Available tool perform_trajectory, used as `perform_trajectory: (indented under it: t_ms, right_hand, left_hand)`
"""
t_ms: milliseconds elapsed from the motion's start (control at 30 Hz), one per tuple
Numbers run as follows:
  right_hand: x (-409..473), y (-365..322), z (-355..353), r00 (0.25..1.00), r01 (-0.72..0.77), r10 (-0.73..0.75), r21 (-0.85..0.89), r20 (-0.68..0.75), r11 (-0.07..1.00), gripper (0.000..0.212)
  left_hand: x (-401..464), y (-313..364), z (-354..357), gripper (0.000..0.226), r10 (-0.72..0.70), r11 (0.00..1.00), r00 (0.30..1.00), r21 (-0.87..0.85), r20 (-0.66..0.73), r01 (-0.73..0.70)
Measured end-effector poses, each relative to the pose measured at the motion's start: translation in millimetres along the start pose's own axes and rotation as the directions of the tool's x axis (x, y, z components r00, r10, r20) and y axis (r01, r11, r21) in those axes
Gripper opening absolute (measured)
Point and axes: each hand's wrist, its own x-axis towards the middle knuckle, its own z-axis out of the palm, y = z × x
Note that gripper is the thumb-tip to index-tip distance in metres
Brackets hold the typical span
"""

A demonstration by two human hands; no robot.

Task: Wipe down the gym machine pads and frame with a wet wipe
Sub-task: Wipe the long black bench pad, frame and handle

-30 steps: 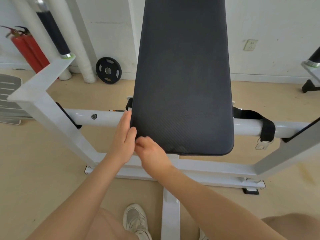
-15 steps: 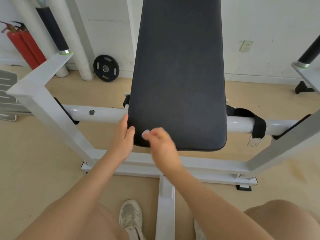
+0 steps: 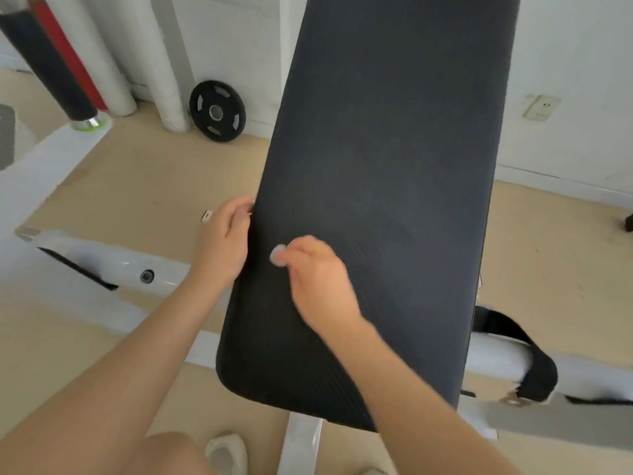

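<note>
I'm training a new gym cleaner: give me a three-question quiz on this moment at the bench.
1. True or false: the right hand is over the black pad.
2. What does the left hand grip? A) the pad's left edge B) the weight plate C) the strap
3. The small wad pinched in the right hand is what colour?

Key: 1 true; 2 A; 3 white, likely the wet wipe.

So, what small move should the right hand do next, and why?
Probably press the small wipe onto the black pad and stroke along it: the right hand pinches it above the pad, while the left hand holds the pad's left edge.
</note>
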Motion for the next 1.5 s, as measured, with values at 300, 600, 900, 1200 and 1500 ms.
perform_trajectory:
  t_ms: [300,600,900,1200,1500]
  right_hand:
    - [72.6,-58.7,-140.9,0.644,-0.764,0.555,0.485,0.527,0.426,0.016]
    - [128.1,-82.8,-252.0,0.649,-0.687,0.351,0.321,0.675,0.652,0.016]
    - [166.2,-75.2,-264.2,0.55,-0.485,0.083,0.237,0.831,0.842,0.027]
    - [208.9,-90.6,-187.8,0.584,-0.423,0.1,0.197,0.805,0.884,0.007]
    - [263.7,-109.0,-94.3,0.757,-0.482,0.339,0.129,0.559,0.866,0.023]
  left_hand:
    - [-21.8,132.6,-55.2,0.019,-0.038,0.992,0.902,-0.096,0.429,0.087]
    - [-16.3,237.6,-88.4,0.013,-0.168,0.986,0.824,0.109,0.54,0.129]
    - [-18.5,238.7,-105.4,0.004,-0.183,0.983,0.863,0.099,0.471,0.154]
    - [37.9,187.5,-118.8,0.012,-0.215,0.976,0.804,0.134,0.555,0.169]
    - [117.3,134.6,-129.7,0.01,-0.562,0.768,0.789,-0.199,0.248,0.609]
